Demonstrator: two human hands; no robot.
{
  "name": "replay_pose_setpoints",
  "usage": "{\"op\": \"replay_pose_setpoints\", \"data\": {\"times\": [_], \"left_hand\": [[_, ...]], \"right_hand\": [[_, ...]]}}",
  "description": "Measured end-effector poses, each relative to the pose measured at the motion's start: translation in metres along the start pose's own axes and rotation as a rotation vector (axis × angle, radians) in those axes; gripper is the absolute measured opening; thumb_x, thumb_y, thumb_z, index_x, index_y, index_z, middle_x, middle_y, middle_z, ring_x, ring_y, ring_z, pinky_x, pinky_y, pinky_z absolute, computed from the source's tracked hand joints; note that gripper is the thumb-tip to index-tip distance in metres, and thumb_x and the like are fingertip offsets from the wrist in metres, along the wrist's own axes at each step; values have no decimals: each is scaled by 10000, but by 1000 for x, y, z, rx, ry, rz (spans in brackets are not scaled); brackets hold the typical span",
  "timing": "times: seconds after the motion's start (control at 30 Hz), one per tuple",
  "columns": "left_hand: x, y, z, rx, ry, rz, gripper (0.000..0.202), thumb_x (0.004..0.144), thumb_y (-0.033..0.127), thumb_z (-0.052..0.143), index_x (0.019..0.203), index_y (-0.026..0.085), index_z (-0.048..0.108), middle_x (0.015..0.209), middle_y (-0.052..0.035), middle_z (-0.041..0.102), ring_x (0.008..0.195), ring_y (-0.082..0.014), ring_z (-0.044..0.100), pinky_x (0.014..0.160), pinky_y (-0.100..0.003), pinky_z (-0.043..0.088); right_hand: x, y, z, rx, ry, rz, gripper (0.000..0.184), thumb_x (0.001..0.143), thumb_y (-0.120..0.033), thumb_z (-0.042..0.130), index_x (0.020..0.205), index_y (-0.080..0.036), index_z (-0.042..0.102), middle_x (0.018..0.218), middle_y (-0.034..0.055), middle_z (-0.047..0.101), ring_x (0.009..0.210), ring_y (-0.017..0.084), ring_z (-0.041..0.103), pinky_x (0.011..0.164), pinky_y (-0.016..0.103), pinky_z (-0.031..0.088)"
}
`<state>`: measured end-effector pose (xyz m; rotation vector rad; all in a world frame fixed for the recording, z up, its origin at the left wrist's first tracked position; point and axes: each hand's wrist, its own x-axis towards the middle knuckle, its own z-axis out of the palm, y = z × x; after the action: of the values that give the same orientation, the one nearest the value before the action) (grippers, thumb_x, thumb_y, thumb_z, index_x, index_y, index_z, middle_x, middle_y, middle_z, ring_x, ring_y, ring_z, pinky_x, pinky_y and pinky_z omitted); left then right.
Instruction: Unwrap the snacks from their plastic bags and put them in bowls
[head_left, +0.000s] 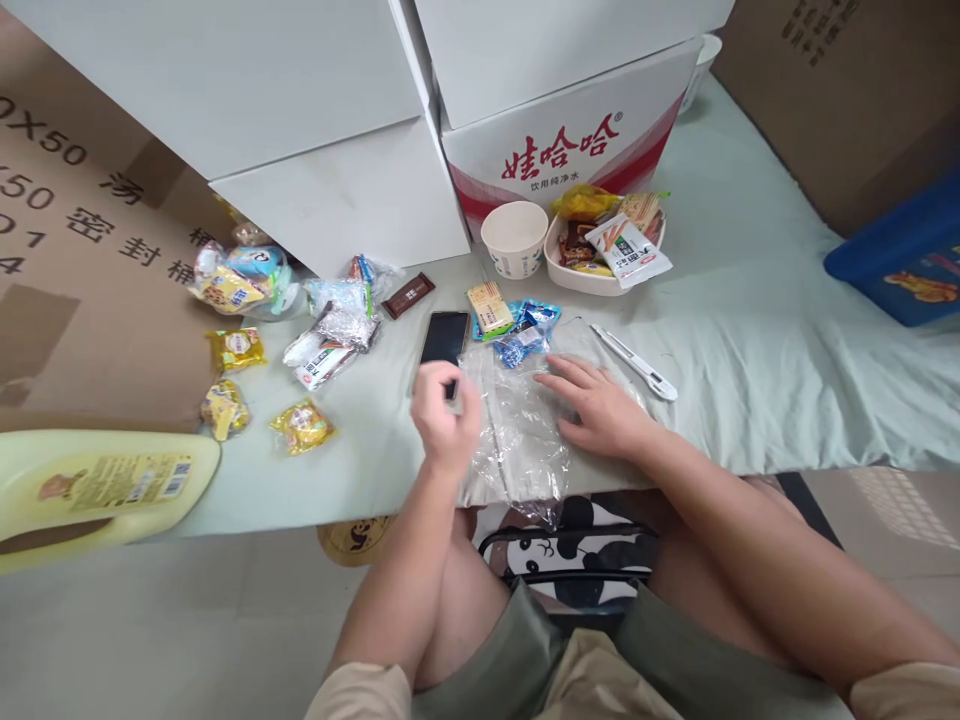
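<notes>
A clear plastic bag (517,425) lies flattened at the front of the cloth-covered surface. My right hand (600,405) rests on its right side, fingers spread. Closed and curled, my left hand (445,420) is at the bag's left edge, over the lower end of a black phone (445,338); whatever its fingers hold, if anything, is hidden. Just beyond the bag are a cracker packet (490,308) and blue snack wrappers (525,335). To the right of my right hand lies a white utility knife (634,362).
At the back stand a paper cup (514,242), a bowl (589,284) of packaged snacks and white boxes (345,200). Several wrapped snacks (304,427) and a chocolate bar (409,296) are on the left. A yellow jug (112,485) is front left, a blue container (907,255) far right.
</notes>
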<state>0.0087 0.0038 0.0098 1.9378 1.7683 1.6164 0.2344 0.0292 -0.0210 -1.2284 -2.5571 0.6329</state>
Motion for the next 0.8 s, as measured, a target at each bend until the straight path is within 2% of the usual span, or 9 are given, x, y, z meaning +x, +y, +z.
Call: {"op": "replay_pose_setpoints", "data": {"times": [0.07,0.17,0.27,0.33,0.4,0.5,0.57,0.7,0.8], "left_hand": [[-13,14,4,30,-353,163,39,883,182,553,874,211,576,811,-16,646,796,-159,630,787,-324,527],[-22,19,13,218,-716,92,273,847,243,645,1115,198,619,1174,-103,687,1162,-282,628,1018,-467,501],[-16,5,15,275,-859,1,350,823,155,621,1171,194,632,1411,-124,580,1377,-321,494,1157,-517,406],[-9,-7,10,196,-940,16,343,797,47,550,1075,206,670,1414,-85,585,1403,-281,473,1178,-470,401],[-4,-13,5,114,-978,32,339,775,7,520,983,215,687,1354,-59,622,1358,-247,518,1151,-432,435],[0,-16,0,91,-881,-8,252,832,109,575,1025,223,690,1315,-68,641,1270,-238,583,1119,-446,463],[1,-17,-1,142,-835,-24,276,846,223,651,1120,224,680,1376,-86,614,1333,-273,537,1150,-494,426],[2,-27,-1,231,-865,6,341,817,261,712,1155,226,690,1432,-92,587,1438,-324,423,1177,-549,379],[1,-28,-4,192,-754,95,248,905,223,585,1123,223,703,1376,-93,601,1380,-273,482,1158,-500,404]], "right_hand": [[-1,-1,0,-11,-55,48,803,777,-289,677,1538,-249,423,1673,153,228,1530,417,221,1156,633,296],[-6,-2,-2,-8,-79,88,914,733,-437,758,1556,-279,391,1689,155,164,1536,465,146,1148,672,254],[-9,2,-8,74,29,92,663,840,-504,664,1446,-268,541,1583,153,422,1448,422,379,1090,605,363],[-10,7,-13,147,128,104,399,950,-452,529,1252,-242,684,1313,132,676,1227,336,604,1006,514,436],[-7,11,-16,162,187,92,324,979,-373,484,1134,-227,728,1118,105,751,1051,280,670,931,456,453],[-3,15,-14,56,152,43,322,910,-312,587,1193,-215,708,1238,119,705,1085,305,636,860,433,441],[-1,16,-12,-3,110,44,248,893,-286,601,1089,-216,737,1243,118,692,1093,313,616,828,420,428],[-2,16,-12,33,174,15,173,917,-264,561,873,-208,719,1063,93,736,1039,278,630,871,411,398],[-7,15,-18,140,189,7,182,930,-286,530,877,-208,687,822,47,737,792,202,649,849,377,406]]}}
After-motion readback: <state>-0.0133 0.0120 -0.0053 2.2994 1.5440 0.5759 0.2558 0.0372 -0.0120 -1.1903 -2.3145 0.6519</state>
